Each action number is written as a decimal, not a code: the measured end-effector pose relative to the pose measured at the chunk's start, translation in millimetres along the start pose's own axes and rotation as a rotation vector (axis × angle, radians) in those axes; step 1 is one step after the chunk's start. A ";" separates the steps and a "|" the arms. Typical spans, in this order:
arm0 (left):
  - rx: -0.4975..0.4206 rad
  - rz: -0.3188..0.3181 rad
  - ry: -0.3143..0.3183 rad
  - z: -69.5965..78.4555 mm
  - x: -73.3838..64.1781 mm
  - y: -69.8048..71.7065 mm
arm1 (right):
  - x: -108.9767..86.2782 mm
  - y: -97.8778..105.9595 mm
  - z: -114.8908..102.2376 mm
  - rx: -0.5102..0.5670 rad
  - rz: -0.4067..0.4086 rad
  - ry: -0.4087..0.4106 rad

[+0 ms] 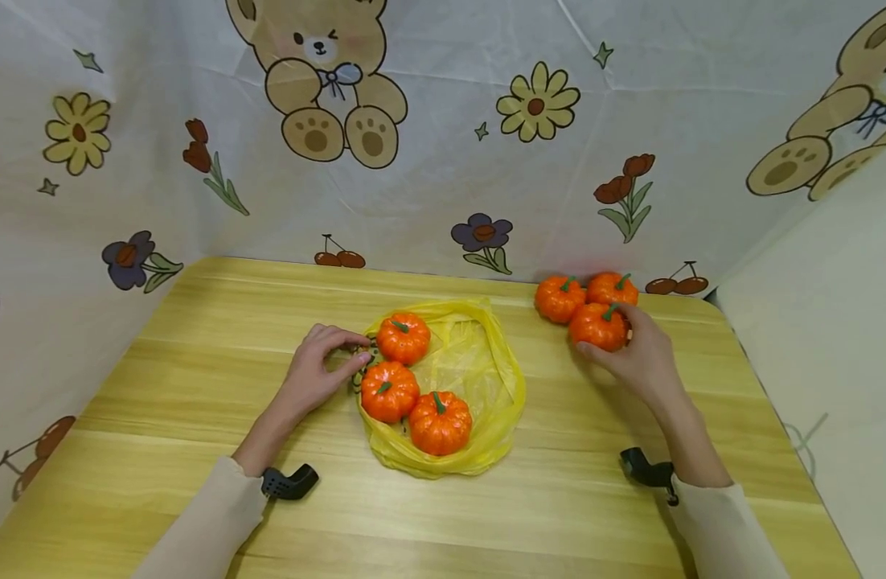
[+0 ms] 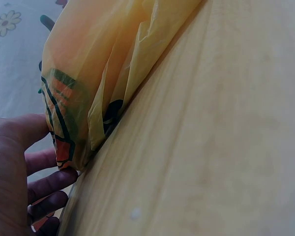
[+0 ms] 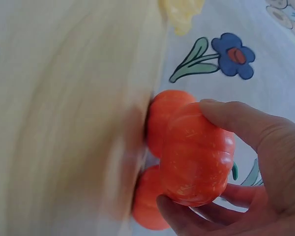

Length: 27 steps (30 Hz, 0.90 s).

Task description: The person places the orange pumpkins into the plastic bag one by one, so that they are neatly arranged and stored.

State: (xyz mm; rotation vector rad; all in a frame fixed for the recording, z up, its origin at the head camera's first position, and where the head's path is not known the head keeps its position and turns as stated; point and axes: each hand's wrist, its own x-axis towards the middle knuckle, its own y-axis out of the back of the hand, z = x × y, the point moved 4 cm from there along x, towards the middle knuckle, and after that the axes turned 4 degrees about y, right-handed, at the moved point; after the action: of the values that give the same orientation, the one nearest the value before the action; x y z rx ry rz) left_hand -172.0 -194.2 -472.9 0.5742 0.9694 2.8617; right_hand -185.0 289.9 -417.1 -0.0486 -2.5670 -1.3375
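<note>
While the right hand (image 1: 644,354) holds one orange pumpkin (image 1: 595,328), thumb on one side and fingers curved round the other, the left hand (image 1: 323,363) holds the near edge of a yellow bag (image 1: 518,394) between thumb and fingers. Held pumpkin: green stem; whether its base meets the table (image 1: 544,519) cannot be told. Beyond the right hand: two matching pumpkins, one behind-left (image 1: 559,300), one directly behind (image 1: 611,287), close together near the printed cloth (image 1: 443,104). Bag: thin plastic, mouth open, dark print at the left hand's fingertips, lying between the hands. Inside, just right of the left hand: three pumpkins, upper (image 1: 403,339), middle (image 1: 389,392), lower (image 1: 440,425). Behind each hand: a black wrist device (image 1: 289,482) and a pale sleeve (image 1: 207,515).
</note>
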 end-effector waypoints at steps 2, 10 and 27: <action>-0.001 0.002 0.001 -0.2 -0.3 0.5 | -0.1 1.6 -7.0 0.005 0.001 0.007; -0.007 0.001 0.002 0.6 -0.7 1.4 | -3.7 3.7 -30.9 0.020 0.033 0.057; -0.006 -0.007 0.017 2.2 -0.4 0.8 | -6.4 -8.9 -52.9 0.086 0.017 0.143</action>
State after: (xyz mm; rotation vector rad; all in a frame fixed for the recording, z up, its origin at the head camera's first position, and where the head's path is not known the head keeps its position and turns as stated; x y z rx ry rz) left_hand -170.8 -193.6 -471.0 0.5453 0.9633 2.8672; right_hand -169.4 242.4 -396.7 0.0388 -2.4948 -1.1789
